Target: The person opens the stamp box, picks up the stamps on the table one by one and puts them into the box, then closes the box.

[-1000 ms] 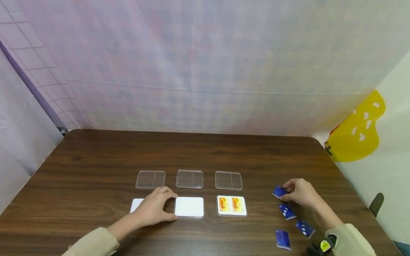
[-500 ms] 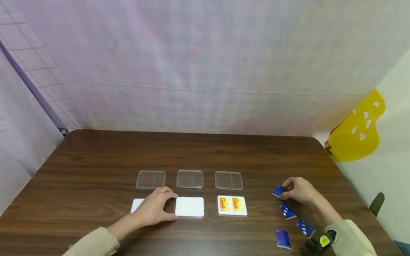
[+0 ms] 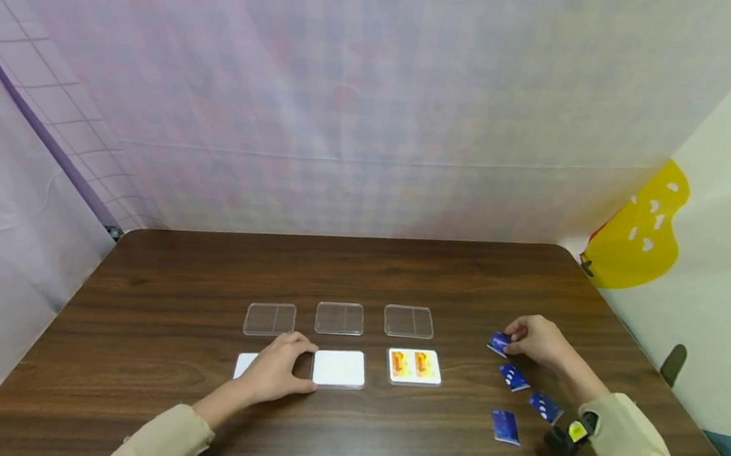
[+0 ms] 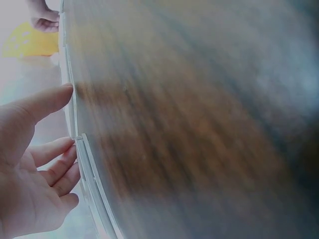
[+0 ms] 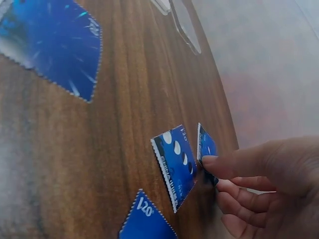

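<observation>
My left hand spans the left side of the middle flat clear plastic case, which holds a white card. Its thumb and forefinger grip that case at the near and far left corners. Over on the right, my right hand pinches a blue postage stamp between thumb and fingers, low over the table. The right wrist view shows this stamp tilted up, its lower end hidden by the fingertips. Close by lies a stamp with moon phases; two more blue stamps lie nearer the person.
Three clear plastic lids form a row behind the cases. A case with two yellow-orange stamps sits right of the middle one. The left case is partly covered by my left hand. A curtain hangs behind the brown table.
My right hand has shifted very slightly while staying on the blue postage stamp. My left hand keeps its place at the middle case.
</observation>
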Available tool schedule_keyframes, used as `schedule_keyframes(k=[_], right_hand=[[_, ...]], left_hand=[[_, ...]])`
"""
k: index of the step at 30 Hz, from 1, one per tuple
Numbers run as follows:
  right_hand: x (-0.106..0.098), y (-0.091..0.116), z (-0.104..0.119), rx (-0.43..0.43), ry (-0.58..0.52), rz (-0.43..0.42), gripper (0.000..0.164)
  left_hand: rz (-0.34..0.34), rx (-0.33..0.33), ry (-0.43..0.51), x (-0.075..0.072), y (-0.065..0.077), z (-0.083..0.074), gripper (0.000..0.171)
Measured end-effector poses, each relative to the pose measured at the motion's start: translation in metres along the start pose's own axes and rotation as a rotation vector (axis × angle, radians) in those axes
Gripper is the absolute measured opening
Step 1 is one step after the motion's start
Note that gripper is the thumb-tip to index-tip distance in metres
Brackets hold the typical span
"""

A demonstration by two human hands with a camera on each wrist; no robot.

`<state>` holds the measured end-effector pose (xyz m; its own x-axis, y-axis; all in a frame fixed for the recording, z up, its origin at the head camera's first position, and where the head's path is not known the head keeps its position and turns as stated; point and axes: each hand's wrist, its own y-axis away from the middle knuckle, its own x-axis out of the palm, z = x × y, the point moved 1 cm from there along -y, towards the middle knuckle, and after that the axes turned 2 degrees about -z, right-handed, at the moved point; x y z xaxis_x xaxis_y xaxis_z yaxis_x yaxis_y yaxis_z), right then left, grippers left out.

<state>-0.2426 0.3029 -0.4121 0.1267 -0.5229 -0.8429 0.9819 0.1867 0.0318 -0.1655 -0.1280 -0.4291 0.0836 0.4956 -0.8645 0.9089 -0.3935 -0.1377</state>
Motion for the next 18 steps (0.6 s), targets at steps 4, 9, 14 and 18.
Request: schedule_keyframes(k=[4, 9, 14, 18], right_hand=[[-0.0003, -0.0034, -0.0029, 0.027, -0.035, 0.035, 0.022], [0.0001, -0.0053, -0.0058, 0.035, -0.091, 0.071, 0.023], [0.0011, -0.0042, -0.0042, 0.001, -0.1, 0.064, 0.024], [0.0013, -0.0031, -0.0045, 0.016, -0.104, 0.046, 0.026]], left_hand=[[0.002, -0.002, -0.001, 0.0003, 0.0001, 0.0006, 0.056], [0.005, -0.007, 0.0, 0.0, 0.0001, 0.0007, 0.057], [0.009, -0.01, 0.001, -0.0005, 0.0003, 0.0003, 0.057], [0.007, -0.006, 0.003, -0.0005, 0.0005, -0.0004, 0.057]])
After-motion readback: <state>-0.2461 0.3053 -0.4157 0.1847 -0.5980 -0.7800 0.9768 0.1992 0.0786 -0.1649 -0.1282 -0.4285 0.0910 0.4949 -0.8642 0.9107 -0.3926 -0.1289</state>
